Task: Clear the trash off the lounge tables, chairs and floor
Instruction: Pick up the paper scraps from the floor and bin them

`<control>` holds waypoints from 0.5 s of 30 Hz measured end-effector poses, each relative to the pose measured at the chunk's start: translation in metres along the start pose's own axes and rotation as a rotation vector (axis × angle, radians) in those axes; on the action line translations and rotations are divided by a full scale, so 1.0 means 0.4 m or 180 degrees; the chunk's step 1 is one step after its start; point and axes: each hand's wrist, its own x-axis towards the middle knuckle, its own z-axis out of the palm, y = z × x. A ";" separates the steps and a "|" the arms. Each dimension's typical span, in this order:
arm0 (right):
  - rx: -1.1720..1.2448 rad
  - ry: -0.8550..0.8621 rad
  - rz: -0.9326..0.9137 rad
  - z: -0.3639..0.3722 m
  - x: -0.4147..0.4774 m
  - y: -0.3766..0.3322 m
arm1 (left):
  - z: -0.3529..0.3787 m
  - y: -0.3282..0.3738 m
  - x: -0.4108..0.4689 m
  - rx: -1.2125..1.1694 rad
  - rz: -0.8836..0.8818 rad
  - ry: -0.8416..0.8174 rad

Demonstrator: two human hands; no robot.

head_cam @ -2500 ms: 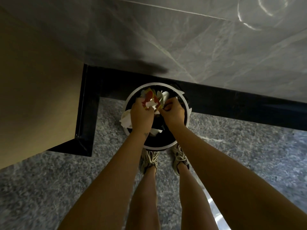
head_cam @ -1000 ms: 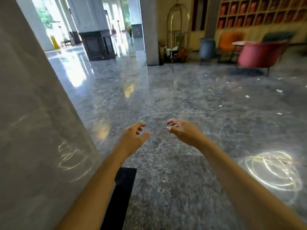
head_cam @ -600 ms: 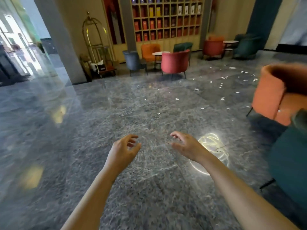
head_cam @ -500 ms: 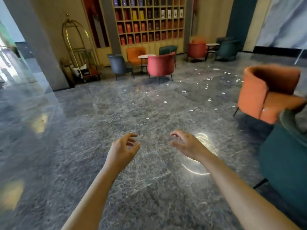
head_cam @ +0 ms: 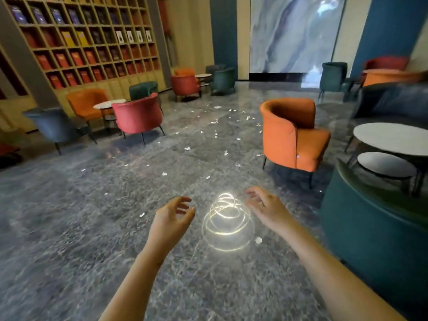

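On your left, the red chair (head_cam: pixel 139 114) borders open floor (head_cam: pixel 69 228). Your left hand (head_cam: pixel 172 215) and right hand (head_cam: pixel 266 208) hover apart, empty, fingers loosely curled. Paper scraps (head_cam: pixel 187 148) scatter ahead toward the orange chair (head_cam: pixel 289 133). A round worktop (head_cam: pixel 391 137) crowds your right.
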 end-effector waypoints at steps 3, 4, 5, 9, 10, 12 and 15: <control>-0.0094 -0.0019 0.0070 0.029 0.189 0.061 | 0.076 -0.050 0.195 -0.0113 0.0039 -0.0044; -0.0156 -0.0040 0.0056 0.037 0.261 0.080 | 0.100 -0.067 0.269 -0.0136 0.0045 -0.0072; -0.0200 -0.0043 0.0040 0.042 0.340 0.098 | 0.122 -0.082 0.349 -0.0163 0.0050 -0.0102; -0.0142 0.0039 0.0038 0.028 0.682 0.126 | 0.170 -0.114 0.703 -0.0104 0.0067 -0.0167; -0.0153 0.0013 0.0025 0.023 0.768 0.125 | 0.175 -0.120 0.786 -0.0064 0.0069 -0.0181; -0.0212 -0.0047 -0.0017 0.015 0.936 0.117 | 0.180 -0.133 0.948 0.0014 0.0066 -0.0197; -0.0243 -0.0095 -0.0086 0.021 1.172 0.107 | 0.184 -0.164 1.172 0.0106 0.0036 -0.0195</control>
